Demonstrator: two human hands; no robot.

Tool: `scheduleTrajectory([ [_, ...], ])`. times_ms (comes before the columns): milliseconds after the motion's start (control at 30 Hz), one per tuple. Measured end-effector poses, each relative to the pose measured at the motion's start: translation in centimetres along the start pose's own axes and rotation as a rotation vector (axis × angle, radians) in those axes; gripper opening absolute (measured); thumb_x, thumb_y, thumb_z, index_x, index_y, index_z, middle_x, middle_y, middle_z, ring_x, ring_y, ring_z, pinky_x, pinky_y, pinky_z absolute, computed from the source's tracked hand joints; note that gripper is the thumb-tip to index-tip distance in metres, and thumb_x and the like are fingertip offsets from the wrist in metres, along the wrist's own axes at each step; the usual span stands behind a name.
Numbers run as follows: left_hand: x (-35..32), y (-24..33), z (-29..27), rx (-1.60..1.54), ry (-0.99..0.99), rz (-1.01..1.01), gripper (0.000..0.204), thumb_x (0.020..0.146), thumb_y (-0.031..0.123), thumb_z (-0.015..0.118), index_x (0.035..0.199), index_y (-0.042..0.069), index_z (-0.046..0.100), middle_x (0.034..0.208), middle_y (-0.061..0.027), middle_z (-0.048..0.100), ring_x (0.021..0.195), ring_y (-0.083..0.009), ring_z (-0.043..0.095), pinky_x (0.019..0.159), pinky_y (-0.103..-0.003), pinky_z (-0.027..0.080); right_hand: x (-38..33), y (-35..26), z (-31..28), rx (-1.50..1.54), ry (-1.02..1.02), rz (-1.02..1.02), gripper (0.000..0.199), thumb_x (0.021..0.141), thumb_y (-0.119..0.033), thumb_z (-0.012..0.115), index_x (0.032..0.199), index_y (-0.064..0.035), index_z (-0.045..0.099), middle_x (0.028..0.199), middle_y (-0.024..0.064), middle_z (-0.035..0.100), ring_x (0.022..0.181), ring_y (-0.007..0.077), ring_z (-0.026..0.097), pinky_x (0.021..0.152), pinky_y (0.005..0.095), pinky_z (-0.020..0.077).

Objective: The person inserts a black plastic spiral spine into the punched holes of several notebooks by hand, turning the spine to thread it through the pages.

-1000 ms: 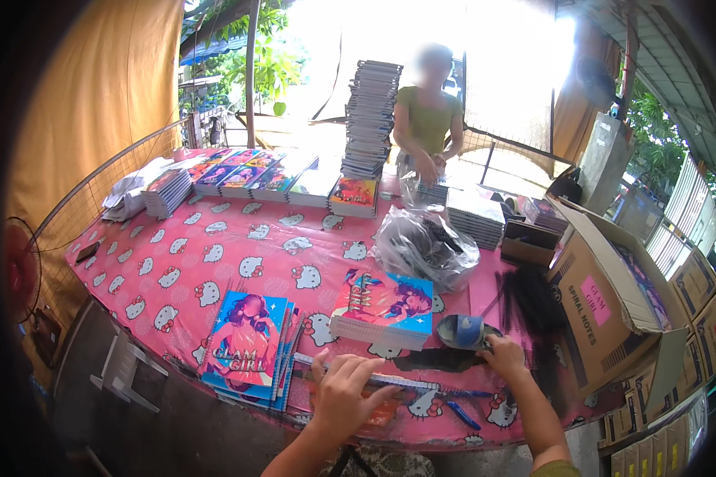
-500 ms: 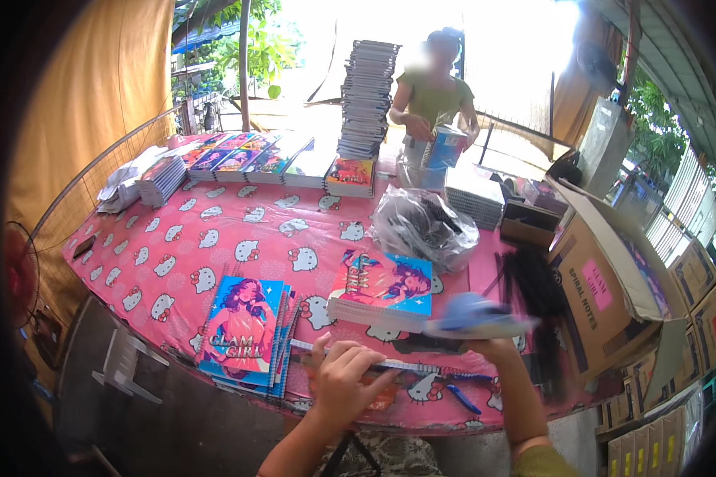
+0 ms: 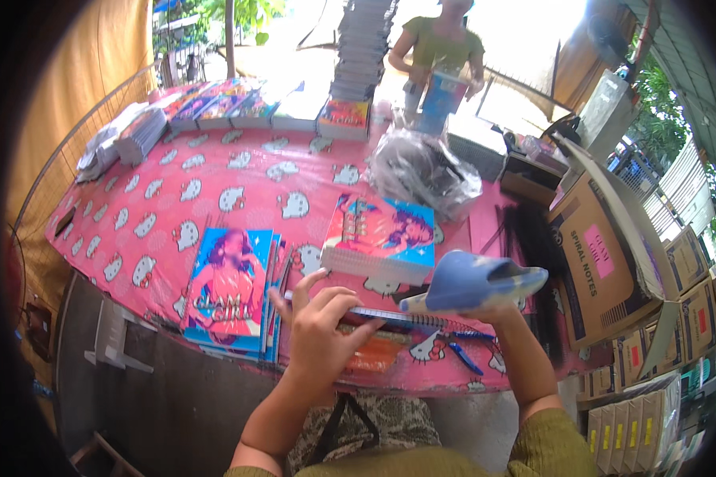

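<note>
My left hand (image 3: 318,322) grips a spiral notebook (image 3: 410,319), seen nearly edge-on with its coil upward along the near part of the table. A blue slide sandal (image 3: 469,288) is in my right hand (image 3: 492,312), held above the coil's right end. Under that end lie blue-handled pliers (image 3: 465,359). An orange printed piece (image 3: 378,354) shows below the notebook. To the left is a fanned stack of pink-and-blue notebooks (image 3: 229,282); a thicker notebook stack (image 3: 383,232) lies just beyond my hands.
A clear plastic bag (image 3: 422,171) and bundled black coils (image 3: 533,270) lie on the pink tablecloth (image 3: 239,175). At right stands an open carton (image 3: 605,270). Notebook piles (image 3: 362,48) line the far edge, where another person (image 3: 441,48) holds a blue-covered item.
The view has shifted, so the table sits higher in the picture. The sandal, blurred by motion before, now shows clearly and is turned more side-on. My left hand stays on the notebook.
</note>
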State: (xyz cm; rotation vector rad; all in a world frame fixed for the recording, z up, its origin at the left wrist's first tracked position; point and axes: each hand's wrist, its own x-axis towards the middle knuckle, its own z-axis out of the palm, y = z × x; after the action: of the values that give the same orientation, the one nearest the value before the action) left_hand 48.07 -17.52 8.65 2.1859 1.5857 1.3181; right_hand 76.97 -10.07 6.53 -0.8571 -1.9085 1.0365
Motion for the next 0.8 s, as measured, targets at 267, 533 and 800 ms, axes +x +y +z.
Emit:
scheduleTrajectory([
  [267,-0.1,-0.8,0.5,-0.109,0.001,-0.03,0.03,0.06,0.029,0.085,0.077,0.012,0.067,0.083,0.0007,0.065,0.102,-0.024,0.054,0.09,-0.05,0.032,0.6,1.4,1.8,0.166,-0.098,-0.025,0.052,0.078,-0.01,0.078,0.122,-0.0013,0.051,0.102,0.0101,0.065,0.09,0.0173,0.063,0.08,0.031,0.0543],
  [533,0.0,-0.1,0.0,-0.048,0.046,-0.007,0.03,0.059,0.025,0.086,0.079,0.011,0.07,0.078,-0.0016,0.063,0.094,-0.0241,0.055,0.084,-0.039,0.038,-0.9,-0.4,0.3,-0.217,0.026,0.395,0.028,0.081,-0.014,0.072,0.105,-0.0049,0.062,0.094,0.0104,0.067,0.087,0.0205,0.066,0.079,0.0373,0.0529],
  [800,-0.2,0.3,-0.6,0.049,-0.055,-0.005,0.031,0.063,0.03,0.085,0.086,0.014,0.072,0.087,0.0001,0.064,0.099,-0.0229,0.056,0.093,-0.042,0.034,0.4,-8.3,-2.3,-0.575,0.132,0.229,0.027,0.081,-0.017,0.073,0.103,-0.0017,0.069,0.088,0.0113,0.07,0.076,0.0225,0.067,0.07,0.0313,0.0525],
])
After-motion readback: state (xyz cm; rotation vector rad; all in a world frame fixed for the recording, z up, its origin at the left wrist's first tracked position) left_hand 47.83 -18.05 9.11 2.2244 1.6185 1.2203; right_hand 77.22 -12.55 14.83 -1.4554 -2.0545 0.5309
